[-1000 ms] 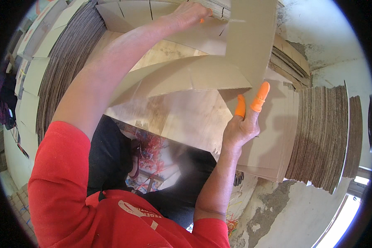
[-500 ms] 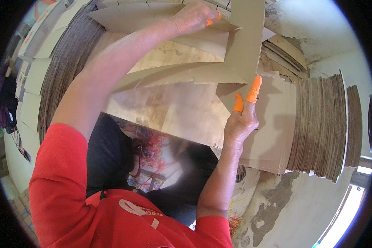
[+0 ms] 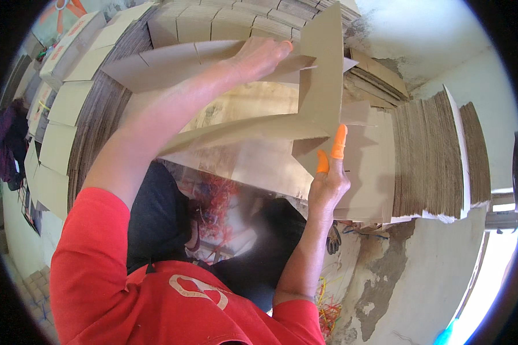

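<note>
A brown cardboard divider stands over the wooden table, made of a wide cross strip (image 3: 322, 75) with two long strips running left from it. My left hand (image 3: 262, 57) reaches across to the far long strip (image 3: 155, 68), closed on its upper edge close to the cross strip. The near long strip (image 3: 242, 131) leans below my left forearm. At the cross strip's near end is my right hand (image 3: 329, 185), with orange covers on index finger and thumb. Those two fingers lie along the cardboard's edge and appear to grip it; the other fingers are curled and partly hidden.
Pale wooden tabletop (image 3: 265, 164) lies under the divider. A thick cardboard stack (image 3: 429, 158) stands at the right, another (image 3: 101, 121) along the left, and notched cardboard rows (image 3: 213, 26) at the back. Flat pieces (image 3: 380, 80) lean near the wall. Red scraps (image 3: 213, 195) lie below.
Both hands have come nearer to me, and the divider has moved with them. More of the notched rows at the back shows now. The whole view has shifted slightly.
</note>
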Demonstrator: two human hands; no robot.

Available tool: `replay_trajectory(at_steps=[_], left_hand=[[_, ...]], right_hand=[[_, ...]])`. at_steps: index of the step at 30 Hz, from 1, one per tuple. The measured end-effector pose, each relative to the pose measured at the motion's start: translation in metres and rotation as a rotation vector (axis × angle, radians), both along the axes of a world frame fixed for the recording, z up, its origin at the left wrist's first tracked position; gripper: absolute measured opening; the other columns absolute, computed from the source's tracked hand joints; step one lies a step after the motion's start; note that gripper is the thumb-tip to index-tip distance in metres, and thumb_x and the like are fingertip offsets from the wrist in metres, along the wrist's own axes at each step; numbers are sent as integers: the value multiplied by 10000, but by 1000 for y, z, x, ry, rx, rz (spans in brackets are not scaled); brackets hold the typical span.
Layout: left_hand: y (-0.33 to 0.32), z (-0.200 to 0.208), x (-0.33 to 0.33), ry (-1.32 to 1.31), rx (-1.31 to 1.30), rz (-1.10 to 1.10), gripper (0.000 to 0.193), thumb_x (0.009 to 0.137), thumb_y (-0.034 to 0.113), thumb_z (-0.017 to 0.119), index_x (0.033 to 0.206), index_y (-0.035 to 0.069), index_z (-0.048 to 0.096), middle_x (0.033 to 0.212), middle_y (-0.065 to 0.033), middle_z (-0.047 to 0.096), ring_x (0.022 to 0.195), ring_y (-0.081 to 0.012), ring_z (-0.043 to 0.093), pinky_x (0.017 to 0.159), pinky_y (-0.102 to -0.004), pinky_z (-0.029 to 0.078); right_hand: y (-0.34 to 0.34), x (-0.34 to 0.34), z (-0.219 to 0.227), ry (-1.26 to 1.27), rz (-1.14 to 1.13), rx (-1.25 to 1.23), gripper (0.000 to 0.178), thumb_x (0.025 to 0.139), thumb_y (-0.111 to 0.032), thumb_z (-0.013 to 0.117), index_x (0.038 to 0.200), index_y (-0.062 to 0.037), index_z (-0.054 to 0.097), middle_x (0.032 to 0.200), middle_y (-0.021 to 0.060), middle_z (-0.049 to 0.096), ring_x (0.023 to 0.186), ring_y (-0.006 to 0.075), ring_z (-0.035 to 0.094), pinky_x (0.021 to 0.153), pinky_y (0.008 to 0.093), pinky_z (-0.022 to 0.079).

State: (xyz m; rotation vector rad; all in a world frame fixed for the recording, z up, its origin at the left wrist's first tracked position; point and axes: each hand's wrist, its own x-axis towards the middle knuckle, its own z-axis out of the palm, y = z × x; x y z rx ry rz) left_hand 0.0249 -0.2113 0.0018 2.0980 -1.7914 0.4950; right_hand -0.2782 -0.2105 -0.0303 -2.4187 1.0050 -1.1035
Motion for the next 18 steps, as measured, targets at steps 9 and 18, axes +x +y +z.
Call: replay_trajectory(at_steps=[9, 18], left_hand=[[23, -30, -36, 115, 10, -121, 211, 811, -11, 601, 969, 42, 471, 704, -160, 623, 679, -368, 637, 541, -453, 477], [53, -21, -47, 302, 250, -85, 383, 862, 201, 658, 1168, 32, 501, 1035, -220, 632, 985, -376, 614, 780, -458, 488]], right_hand=[[24, -27, 17, 212, -8, 75, 696, 752, 116, 533, 1394, -146, 471, 895, 173, 682, 699, 318, 676, 608, 395, 546], [13, -30, -2, 499, 59, -34, 427, 792, -22, 586, 1212, -93, 599, 760, 207, 635, 693, 379, 628, 623, 484, 487]])
